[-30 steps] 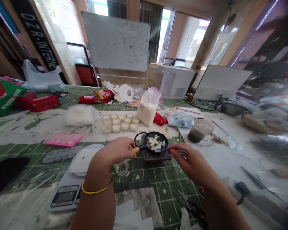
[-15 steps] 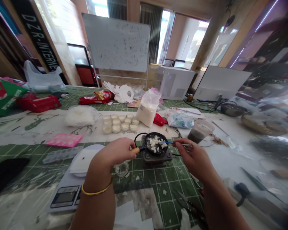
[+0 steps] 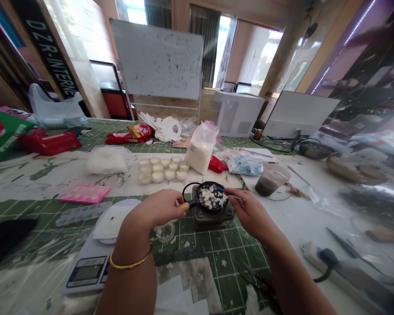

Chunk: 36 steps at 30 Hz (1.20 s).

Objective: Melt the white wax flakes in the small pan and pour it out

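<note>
A small black pan (image 3: 202,192) is held by its handle in the clenched left hand (image 3: 159,208), on a portable burner (image 3: 213,217) mid-counter (image 3: 216,258). A blue stick (image 3: 220,188) is pinched by the right hand (image 3: 249,214) above white lumps (image 3: 212,197), apparently not yet melted.

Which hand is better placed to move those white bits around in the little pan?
Probably the right. The right hand already holds a thin blue-handled stick reaching over the white bits in the small black pan, while the left hand is busy gripping the pan's handle.
</note>
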{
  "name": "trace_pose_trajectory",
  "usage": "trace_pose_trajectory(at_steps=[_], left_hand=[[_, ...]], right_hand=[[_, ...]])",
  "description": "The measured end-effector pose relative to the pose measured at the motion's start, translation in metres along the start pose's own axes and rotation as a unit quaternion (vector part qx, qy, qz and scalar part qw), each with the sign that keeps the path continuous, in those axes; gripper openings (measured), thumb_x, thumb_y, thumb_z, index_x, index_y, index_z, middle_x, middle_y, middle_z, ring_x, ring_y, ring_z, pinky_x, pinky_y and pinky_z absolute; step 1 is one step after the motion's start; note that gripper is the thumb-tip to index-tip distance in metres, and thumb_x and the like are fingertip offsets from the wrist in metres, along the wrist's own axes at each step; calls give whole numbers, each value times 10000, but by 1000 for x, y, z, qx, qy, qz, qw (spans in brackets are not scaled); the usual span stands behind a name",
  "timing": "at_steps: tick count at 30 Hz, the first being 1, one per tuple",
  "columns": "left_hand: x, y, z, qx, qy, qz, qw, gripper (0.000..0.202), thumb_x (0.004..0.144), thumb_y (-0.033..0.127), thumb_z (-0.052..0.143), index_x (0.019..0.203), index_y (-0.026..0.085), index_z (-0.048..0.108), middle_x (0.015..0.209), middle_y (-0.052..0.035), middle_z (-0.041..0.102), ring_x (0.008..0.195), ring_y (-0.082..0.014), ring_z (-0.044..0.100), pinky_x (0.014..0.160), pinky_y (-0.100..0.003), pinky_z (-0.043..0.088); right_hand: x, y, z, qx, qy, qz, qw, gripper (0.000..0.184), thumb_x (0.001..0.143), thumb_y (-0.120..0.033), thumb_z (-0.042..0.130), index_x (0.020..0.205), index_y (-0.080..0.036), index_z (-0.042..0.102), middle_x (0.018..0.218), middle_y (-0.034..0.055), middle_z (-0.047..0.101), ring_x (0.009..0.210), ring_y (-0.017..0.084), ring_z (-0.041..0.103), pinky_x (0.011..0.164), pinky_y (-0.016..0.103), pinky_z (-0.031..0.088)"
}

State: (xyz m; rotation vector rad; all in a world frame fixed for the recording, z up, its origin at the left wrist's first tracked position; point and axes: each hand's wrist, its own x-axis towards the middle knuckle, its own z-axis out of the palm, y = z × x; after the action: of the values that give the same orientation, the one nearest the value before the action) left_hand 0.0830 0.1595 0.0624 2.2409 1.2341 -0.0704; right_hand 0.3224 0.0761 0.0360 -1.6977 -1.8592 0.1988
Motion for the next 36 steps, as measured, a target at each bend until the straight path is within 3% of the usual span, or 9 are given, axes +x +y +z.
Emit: trace_pose_trajectory(at_steps=[10,16,22,24,27,29,36], left_hand=[[-1,0,0,-6,-4,-1,1000,241,666,390,493,769,195,592,642,1,589,540,-127,496,459,-238,300],[-1,1,0,-2,-12,-9,1000,253,673,399,480,773,198,597,638,1,591,529,-127,499,450,-237,298],[-1,2,0,10,3,0,1000,250,675,403,480,751,199,603,638,2,590,556,-129,502,473,-239,307],[0,2,0,5,0,-1,1000,245,665,390,489,762,197,604,646,3,591,554,-125,499,473,-238,303],[0,1,0,2,-7,1,1000,253,663,379,489,786,194,611,650,2,586,538,-119,486,456,-238,283],[0,1,0,2,-8,2,1000,260,668,378,484,798,194,614,648,2,583,531,-117,480,448,-238,274],[1,1,1,1,-11,0,1000,253,668,381,484,784,194,608,636,4,578,527,-116,478,443,-237,276]], right_hand=[[-16,-18,-18,42,-67,-13,997,264,875,-354,416,1031,-268,611,981,24,643,913,168,587,803,305,455],[-5,-7,-7,14,44,16,999,305,879,-346,405,1062,-206,606,989,63,646,914,188,586,825,329,445],[-6,-14,-2,71,-88,-28,993,307,883,-348,399,1099,-250,595,1041,47,618,967,165,568,868,324,438],[-9,-13,-9,56,-65,-16,996,276,877,-355,413,1036,-257,616,1003,31,629,931,161,578,833,306,447],[-13,-10,-22,2,37,16,999,252,867,-356,428,967,-235,625,922,27,650,857,168,592,782,299,448],[-13,-9,-25,-35,61,19,997,258,868,-349,421,951,-217,627,888,35,654,837,178,592,775,308,442],[-16,-20,-18,26,-51,-3,998,256,883,-358,403,1031,-272,594,1013,3,624,943,147,566,818,274,431]])
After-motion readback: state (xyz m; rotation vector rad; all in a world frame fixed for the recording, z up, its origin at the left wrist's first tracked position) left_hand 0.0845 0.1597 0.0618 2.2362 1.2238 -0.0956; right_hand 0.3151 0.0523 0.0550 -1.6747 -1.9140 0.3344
